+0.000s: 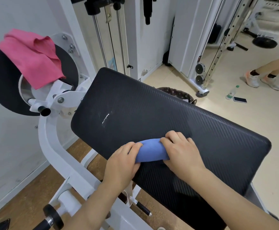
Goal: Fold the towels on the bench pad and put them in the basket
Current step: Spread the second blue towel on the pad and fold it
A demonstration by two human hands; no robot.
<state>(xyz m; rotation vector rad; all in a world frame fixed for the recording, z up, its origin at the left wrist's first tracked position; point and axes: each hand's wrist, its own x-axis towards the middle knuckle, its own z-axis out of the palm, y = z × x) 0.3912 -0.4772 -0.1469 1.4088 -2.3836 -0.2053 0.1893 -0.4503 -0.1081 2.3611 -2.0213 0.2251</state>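
- My left hand and right hand each clutch one end of the small blue cloth towel, bundled at the near edge of the black ribbed bench pad.
- Its long axis runs hand to hand; the dark floral-lined basket sits beyond the pad's far edge, nearer my right hand.

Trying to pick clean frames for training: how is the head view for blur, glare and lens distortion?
Head view: soft, even light, weak shadows; left hand, right hand and the rolled blue towel they grip look sharp; faint sheen on the black ribbed bench pad; the pink towel slightly soft; the silver perforated upright tilts, wide-angle distortion.
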